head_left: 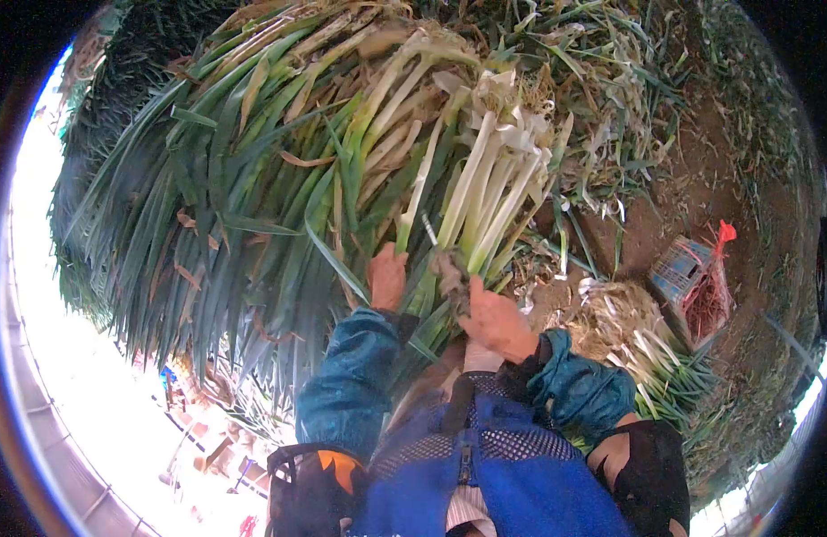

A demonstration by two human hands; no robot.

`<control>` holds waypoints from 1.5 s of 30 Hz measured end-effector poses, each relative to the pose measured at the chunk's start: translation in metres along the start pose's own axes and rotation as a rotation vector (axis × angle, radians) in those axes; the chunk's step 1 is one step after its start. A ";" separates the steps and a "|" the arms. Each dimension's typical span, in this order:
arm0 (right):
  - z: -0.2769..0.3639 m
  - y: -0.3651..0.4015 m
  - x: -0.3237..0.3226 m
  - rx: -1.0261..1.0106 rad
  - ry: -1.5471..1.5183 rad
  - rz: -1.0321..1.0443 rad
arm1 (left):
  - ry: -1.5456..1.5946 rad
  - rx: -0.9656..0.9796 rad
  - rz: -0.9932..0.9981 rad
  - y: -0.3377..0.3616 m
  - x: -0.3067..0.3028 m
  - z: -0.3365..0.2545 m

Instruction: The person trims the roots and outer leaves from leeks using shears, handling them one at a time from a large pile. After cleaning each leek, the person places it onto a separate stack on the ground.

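Left of the grips, one heaped pile of green onions lies loose and, I judge, could slide if tugged. The left hand and the right hand are both closed on the bunch just above them, and a hard twist might snap its white stems. Right of the grips lie one small bundle and one basket. The stalks are too many to count.
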State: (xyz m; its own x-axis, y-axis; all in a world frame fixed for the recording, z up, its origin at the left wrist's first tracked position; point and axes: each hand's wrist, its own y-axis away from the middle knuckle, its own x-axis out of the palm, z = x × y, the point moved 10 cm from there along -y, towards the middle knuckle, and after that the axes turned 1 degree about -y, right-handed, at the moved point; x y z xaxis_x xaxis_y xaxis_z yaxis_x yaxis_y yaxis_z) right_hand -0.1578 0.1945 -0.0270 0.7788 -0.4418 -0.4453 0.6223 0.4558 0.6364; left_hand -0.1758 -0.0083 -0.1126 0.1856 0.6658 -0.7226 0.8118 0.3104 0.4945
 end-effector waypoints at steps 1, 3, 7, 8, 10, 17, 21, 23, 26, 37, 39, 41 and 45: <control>0.002 0.001 -0.004 -0.004 -0.017 -0.013 | 0.041 0.016 0.006 0.003 -0.001 -0.001; 0.003 0.007 -0.014 -0.007 -0.050 -0.042 | 0.150 0.030 -0.012 0.010 -0.002 -0.005; 0.012 0.021 0.002 0.074 0.015 0.137 | 0.098 0.076 -0.051 0.013 0.002 -0.001; 0.005 0.018 0.011 -0.067 0.011 0.044 | -0.041 0.141 -0.063 0.008 0.008 0.005; -0.002 0.002 0.009 -0.033 0.006 0.007 | -0.315 0.231 -0.076 0.005 0.000 -0.014; -0.010 0.008 0.005 -0.102 -0.033 -0.029 | 0.280 0.235 0.560 -0.062 -0.049 -0.156; -0.028 0.000 -0.018 -0.022 0.003 -0.170 | 0.967 0.592 0.031 -0.094 -0.160 -0.270; -0.030 0.006 -0.035 -0.004 0.007 -0.242 | 0.535 0.677 -0.209 -0.125 -0.166 -0.257; -0.029 0.016 -0.047 0.024 -0.030 -0.231 | -0.349 0.833 -0.349 -0.138 -0.052 -0.169; -0.016 -0.001 -0.023 -0.039 -0.035 -0.028 | -0.085 0.001 0.041 -0.074 0.041 -0.032; -0.015 0.006 -0.019 -0.033 -0.035 0.004 | 0.088 0.017 0.169 -0.069 0.047 -0.032; -0.019 0.007 -0.018 0.008 -0.015 0.025 | 0.180 0.014 0.186 -0.058 0.052 -0.031; -0.030 0.001 -0.033 0.102 -0.013 0.001 | 0.480 0.042 0.097 -0.041 0.064 -0.018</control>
State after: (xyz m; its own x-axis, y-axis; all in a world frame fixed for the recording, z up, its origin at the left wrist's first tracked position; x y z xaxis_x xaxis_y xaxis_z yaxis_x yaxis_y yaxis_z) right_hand -0.1808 0.2328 -0.0305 0.7779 -0.4519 -0.4366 0.6098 0.3756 0.6979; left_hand -0.2066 0.0340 -0.1706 -0.0064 0.9308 -0.3654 0.8266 0.2105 0.5219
